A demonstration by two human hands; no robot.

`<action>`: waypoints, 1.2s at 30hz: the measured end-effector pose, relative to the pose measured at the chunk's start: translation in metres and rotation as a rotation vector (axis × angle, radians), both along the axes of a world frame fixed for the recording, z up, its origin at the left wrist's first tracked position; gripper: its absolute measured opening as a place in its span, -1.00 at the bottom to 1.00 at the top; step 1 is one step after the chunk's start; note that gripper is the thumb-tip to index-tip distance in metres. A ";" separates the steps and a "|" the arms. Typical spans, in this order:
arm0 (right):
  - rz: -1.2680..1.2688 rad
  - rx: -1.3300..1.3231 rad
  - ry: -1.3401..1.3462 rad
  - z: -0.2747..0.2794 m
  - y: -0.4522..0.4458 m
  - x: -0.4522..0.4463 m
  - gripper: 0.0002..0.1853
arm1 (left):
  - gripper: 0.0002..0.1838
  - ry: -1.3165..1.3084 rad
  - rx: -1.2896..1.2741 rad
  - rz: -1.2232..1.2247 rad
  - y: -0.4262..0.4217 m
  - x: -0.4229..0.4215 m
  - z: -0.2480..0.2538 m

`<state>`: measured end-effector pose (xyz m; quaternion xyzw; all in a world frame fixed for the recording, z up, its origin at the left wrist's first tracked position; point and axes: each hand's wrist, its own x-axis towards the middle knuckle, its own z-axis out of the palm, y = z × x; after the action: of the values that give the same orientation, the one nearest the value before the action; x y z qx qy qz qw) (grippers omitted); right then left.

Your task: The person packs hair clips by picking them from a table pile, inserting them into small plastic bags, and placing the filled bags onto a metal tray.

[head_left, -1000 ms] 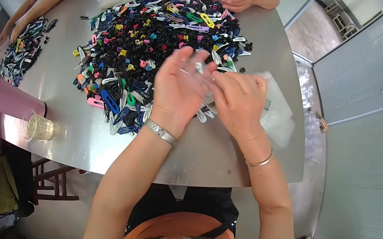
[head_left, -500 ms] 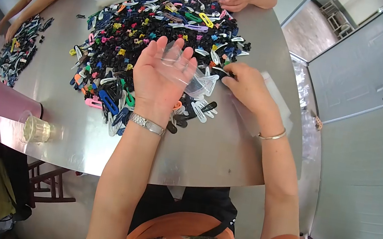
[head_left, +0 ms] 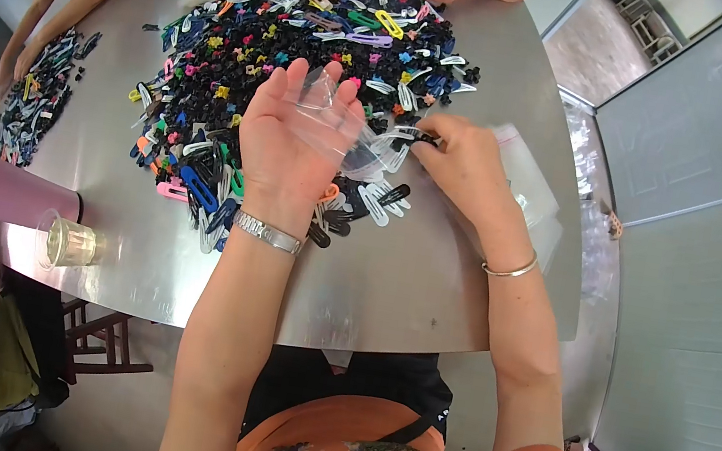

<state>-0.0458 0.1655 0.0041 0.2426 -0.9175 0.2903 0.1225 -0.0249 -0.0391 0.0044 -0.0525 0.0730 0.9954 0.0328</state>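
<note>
My left hand [head_left: 288,161] lies palm up over the near part of the pile, fingers slightly curled. It holds a clear plastic bag [head_left: 326,121], which spreads across the fingers toward the right. Just beside the bag, my right hand [head_left: 474,166] is closed in a pinch on a black hair clip [head_left: 427,139]. White snap clips [head_left: 376,201] lie on the table below the bag. Behind both hands is a large heap of hair clips [head_left: 268,38], mostly small black claw clips with colored ones mixed in.
Clear plastic bags [head_left: 530,182] lie right of my right hand. A pink tumbler [head_left: 18,189] and a plastic cup of pale liquid [head_left: 71,245] stand at the left. Two people work across the metal table [head_left: 387,297], one beside a smaller clip pile [head_left: 38,100].
My left hand with the bag has shifted slightly left and up in view. My right hand stays near the bag's edge, the black clip showing more clearly at its fingertips.
</note>
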 end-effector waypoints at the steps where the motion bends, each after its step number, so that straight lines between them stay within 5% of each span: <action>1: -0.001 -0.001 0.000 0.004 0.001 0.001 -0.79 | -0.78 -0.016 0.000 0.020 0.000 0.000 0.001; 6: -0.073 -0.431 -0.436 0.020 0.005 0.009 -0.76 | -0.77 -0.014 -0.039 0.054 0.003 -0.001 -0.001; 12: 0.148 -0.767 -0.536 0.035 0.002 0.021 -0.77 | -0.70 -0.057 -0.106 0.128 0.008 0.000 0.002; 18: 0.070 -0.314 -0.507 0.051 -0.014 0.043 -0.80 | -0.63 -0.051 -0.187 0.161 0.012 0.001 0.003; 22: 0.076 -0.111 -0.169 0.034 -0.017 0.042 -0.80 | -0.57 -0.022 -0.270 0.170 0.021 0.005 0.007; 29: -0.035 -0.309 -0.291 0.031 -0.031 0.045 -0.75 | -0.55 0.022 -0.324 0.117 0.033 0.010 0.001; 34: 0.093 -0.642 -0.082 0.021 -0.038 0.043 -0.80 | -0.59 -0.050 -0.269 0.150 0.027 0.005 0.000; 36: 0.031 -0.683 -0.137 0.034 -0.028 0.042 -0.83 | -0.65 -0.105 -0.069 0.121 0.021 0.003 0.001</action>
<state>-0.0037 0.1378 0.0385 0.1812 -0.7697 0.5981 0.1302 -0.0215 -0.0184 0.0059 -0.1100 0.1024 0.9883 -0.0255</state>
